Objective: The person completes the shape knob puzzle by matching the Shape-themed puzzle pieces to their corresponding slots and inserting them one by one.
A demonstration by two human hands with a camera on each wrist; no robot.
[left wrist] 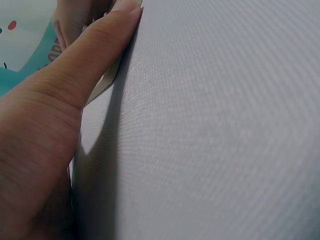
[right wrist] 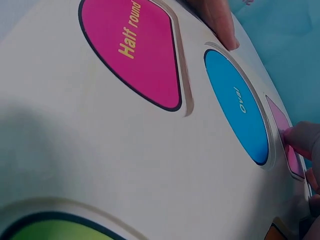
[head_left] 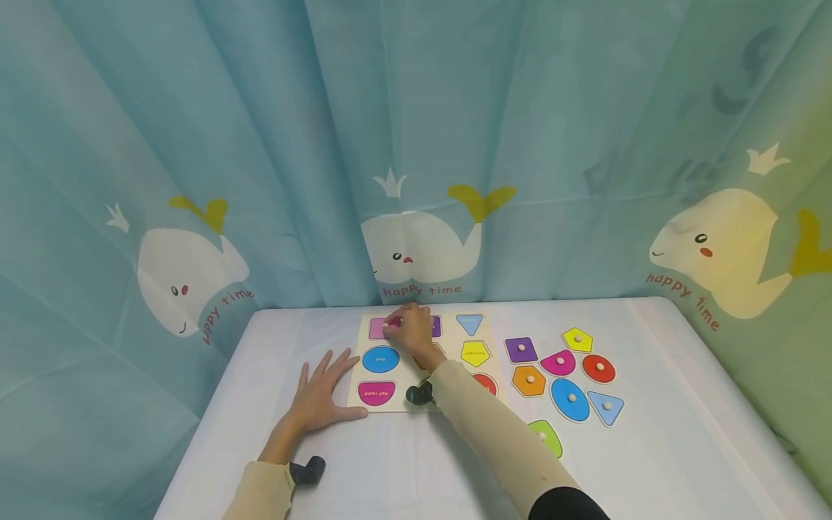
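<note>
A white shape puzzle board (head_left: 404, 375) lies on the table with coloured, labelled recesses. At its far left corner my right hand (head_left: 414, 332) pinches the knob of a pink rectangular puzzle piece (right wrist: 278, 117), which lies at its place on the board. The blue Oval recess (right wrist: 235, 100) and the magenta Half round recess (right wrist: 137, 55) show bare. My left hand (head_left: 318, 397) rests spread beside the board, its thumb (left wrist: 75, 70) at the near left corner and its fingertips by the left edge. The right hand and forearm hide some of the middle and right recesses.
Right of the board lie several loose knobbed pieces, among them a purple square (head_left: 513, 355), an orange hexagon (head_left: 522, 383), a blue oval (head_left: 564, 390) and a red circle (head_left: 601, 375). Nearer me is a green piece (head_left: 552, 440), partly behind my right sleeve. A curtain (head_left: 416, 108) hangs behind the table.
</note>
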